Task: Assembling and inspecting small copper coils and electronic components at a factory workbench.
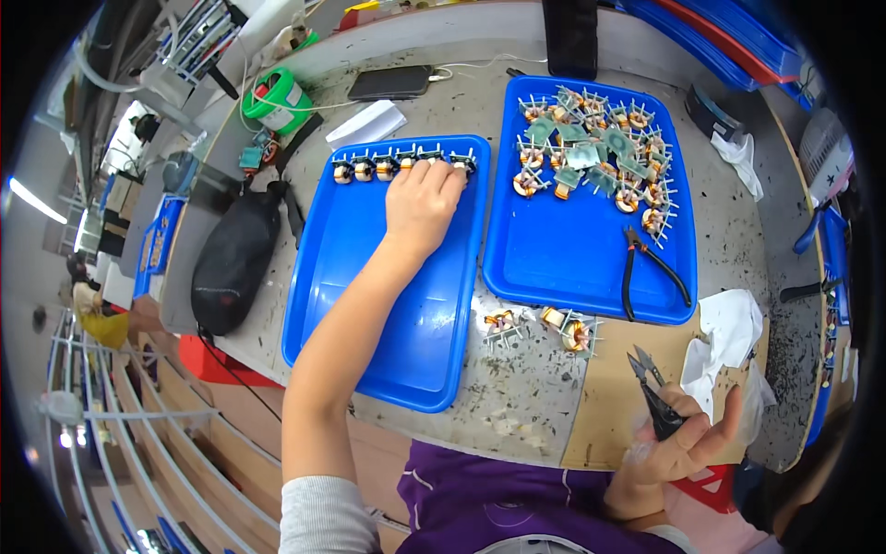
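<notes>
My left hand (422,201) reaches over the left blue tray (369,305), its fingertips closed on a small wire-wound coil (464,165) at the right end of a row. Part of that coil is hidden by the fingers. Beside it along the tray's far edge stand several similar coils (363,172) with dark tops and upright pins. At the lower right, my right hand (688,443) grips a pair of dark snips (657,397), their pointed blades apart and aimed up and left. Nothing is between the blades. Loose coils (579,335) lie on the table between both hands.
The right blue tray (554,249) holds a heap of coils with green boards (581,155) and black-handled cutters (631,268). Around the trays are a black pouch (237,263), a green tub (279,103), a phone (390,83), white cloth (724,337) and cardboard (609,397).
</notes>
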The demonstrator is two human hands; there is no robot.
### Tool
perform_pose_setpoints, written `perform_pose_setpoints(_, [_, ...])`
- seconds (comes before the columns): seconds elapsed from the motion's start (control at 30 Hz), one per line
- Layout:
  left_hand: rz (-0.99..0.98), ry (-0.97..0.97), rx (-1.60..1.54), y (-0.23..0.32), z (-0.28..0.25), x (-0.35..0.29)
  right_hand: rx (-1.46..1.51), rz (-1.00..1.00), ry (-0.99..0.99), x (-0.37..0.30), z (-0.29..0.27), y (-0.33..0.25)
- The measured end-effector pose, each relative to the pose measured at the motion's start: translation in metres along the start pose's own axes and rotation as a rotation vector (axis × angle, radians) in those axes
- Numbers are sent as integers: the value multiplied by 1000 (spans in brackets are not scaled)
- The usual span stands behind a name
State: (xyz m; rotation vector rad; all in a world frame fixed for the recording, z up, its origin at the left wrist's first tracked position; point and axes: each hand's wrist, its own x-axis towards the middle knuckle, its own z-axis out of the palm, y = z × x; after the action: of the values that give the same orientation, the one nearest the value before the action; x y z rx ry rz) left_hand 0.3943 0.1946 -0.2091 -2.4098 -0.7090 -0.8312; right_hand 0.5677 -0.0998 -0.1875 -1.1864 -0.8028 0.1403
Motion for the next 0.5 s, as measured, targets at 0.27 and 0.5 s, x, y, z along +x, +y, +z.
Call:
perform_pose_setpoints(0.27, [-248, -23, -141, 51, 2, 6, -183, 72, -44, 3, -35, 45])
perform_pose_setpoints(0.5, [-76, -480, -677, 155, -63, -27, 49, 169, -148, -14, -31, 49])
